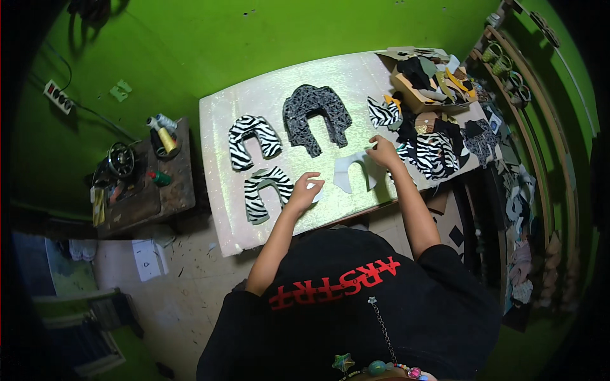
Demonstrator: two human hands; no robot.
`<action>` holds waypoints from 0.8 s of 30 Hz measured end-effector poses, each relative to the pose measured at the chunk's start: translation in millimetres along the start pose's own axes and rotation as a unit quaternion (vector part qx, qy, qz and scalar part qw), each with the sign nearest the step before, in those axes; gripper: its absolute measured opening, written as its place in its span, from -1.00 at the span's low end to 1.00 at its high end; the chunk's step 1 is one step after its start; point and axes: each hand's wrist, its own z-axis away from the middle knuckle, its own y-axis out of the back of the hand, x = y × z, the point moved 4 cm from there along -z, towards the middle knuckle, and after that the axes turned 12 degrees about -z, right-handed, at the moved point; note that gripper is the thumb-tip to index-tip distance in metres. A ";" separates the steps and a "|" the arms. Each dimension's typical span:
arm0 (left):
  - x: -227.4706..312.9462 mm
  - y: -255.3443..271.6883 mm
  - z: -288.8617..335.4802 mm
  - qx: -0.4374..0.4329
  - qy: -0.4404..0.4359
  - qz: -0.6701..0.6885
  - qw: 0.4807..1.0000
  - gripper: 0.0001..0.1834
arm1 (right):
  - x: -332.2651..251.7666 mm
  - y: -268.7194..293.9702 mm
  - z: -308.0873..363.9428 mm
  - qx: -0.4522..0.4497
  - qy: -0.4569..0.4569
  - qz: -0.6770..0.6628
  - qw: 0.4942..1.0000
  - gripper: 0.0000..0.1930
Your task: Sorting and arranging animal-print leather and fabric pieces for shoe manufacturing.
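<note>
My left hand (305, 190) rests on the pale work table (222, 209), fingers curled onto a small white piece beside a zebra-striped horseshoe-shaped cut-out (265, 190). My right hand (383, 152) presses fingertips on the top of a white horseshoe-shaped cut-out (351, 173). Farther back lie another zebra-striped cut-out (253, 140) and a dark grey patterned cut-out (316, 116). A smaller zebra piece (384, 113) lies near the pile at right.
A heap of fabric scraps and cut pieces (438, 140) with a cardboard box (413, 92) crowds the table's right end. A sewing machine table (143, 171) with thread cones stands left. Shelving (521, 114) runs along the right. A power strip (58, 96) hangs on the green wall.
</note>
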 end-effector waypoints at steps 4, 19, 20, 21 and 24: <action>3.2 -1.2 -11.6 -0.037 -0.006 -0.033 0.999 -0.69 | 22.8 28.2 -28.0 0.148 -0.005 0.151 0.977 -0.55; 5.8 -55.2 -31.5 -0.072 -0.028 0.079 0.994 -0.73 | 32.5 52.8 -107.4 0.192 0.019 0.232 0.953 -0.47; 4.9 -56.5 -32.6 -0.067 -0.036 0.073 0.994 -0.74 | 31.8 53.2 -108.4 0.189 0.025 0.229 0.955 -0.47; 7.6 -57.8 -32.8 -0.062 -0.043 0.066 0.995 -0.74 | 29.3 55.3 -107.4 0.188 0.025 0.228 0.955 -0.47; 11.8 -58.9 -33.1 -0.065 -0.013 0.087 0.994 -0.76 | 26.9 60.3 -106.6 0.172 -0.005 0.205 0.964 -0.52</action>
